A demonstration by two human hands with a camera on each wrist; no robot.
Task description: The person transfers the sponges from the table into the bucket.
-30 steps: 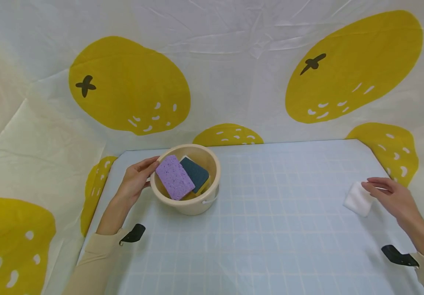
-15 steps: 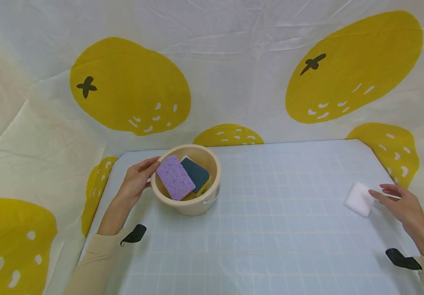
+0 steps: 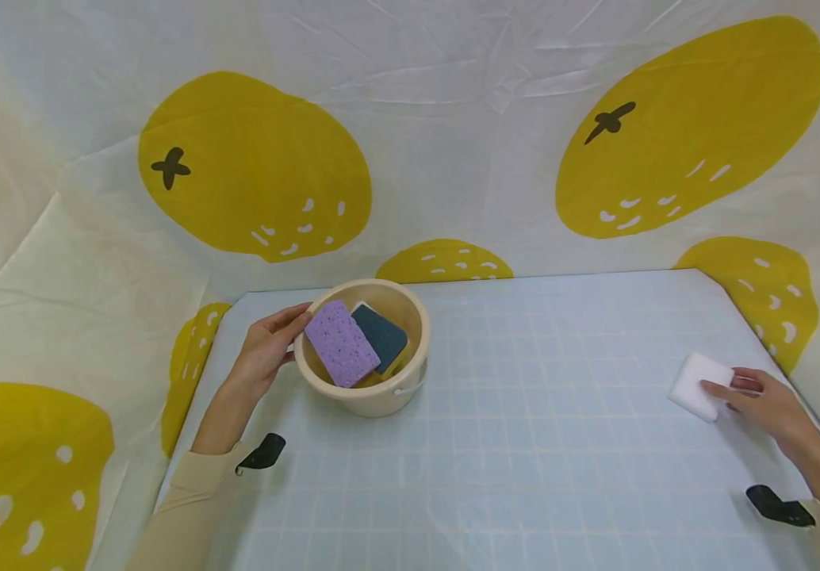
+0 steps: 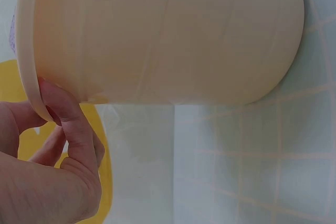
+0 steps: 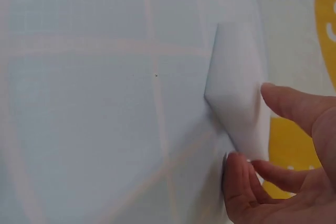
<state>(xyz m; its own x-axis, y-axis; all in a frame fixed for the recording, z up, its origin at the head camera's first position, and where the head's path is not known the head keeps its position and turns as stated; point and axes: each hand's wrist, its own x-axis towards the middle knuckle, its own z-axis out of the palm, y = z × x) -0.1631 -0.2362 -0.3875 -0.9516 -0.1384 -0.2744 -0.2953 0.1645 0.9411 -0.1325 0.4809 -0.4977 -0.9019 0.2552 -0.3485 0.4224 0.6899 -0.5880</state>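
A cream bucket (image 3: 370,404) stands on the table at left of centre, its handle hanging at the right side. My left hand (image 3: 265,345) pinches its rim, thumb on one side and fingers on the other, as the left wrist view shows. Inside lie a purple sponge (image 3: 342,344) and a dark green and yellow scrub sponge (image 3: 380,337), with a white edge partly hidden behind them. At the far right, a white block-shaped sponge (image 3: 695,385) lies on the table. My right hand (image 3: 770,403) pinches its near right edge, thumb on the upper face and fingers at the side (image 5: 239,182).
A pale blue table cover (image 3: 524,444) with a light grid spreads under everything. Behind and beside it hangs a white cloth (image 3: 453,159) printed with large yellow fruits. A black strap piece (image 3: 263,452) juts from each sleeve cuff.
My right hand has drawn back from above the white sponge, then come in lower at its right edge with the thumb on top. The left hand stays at the bucket rim.
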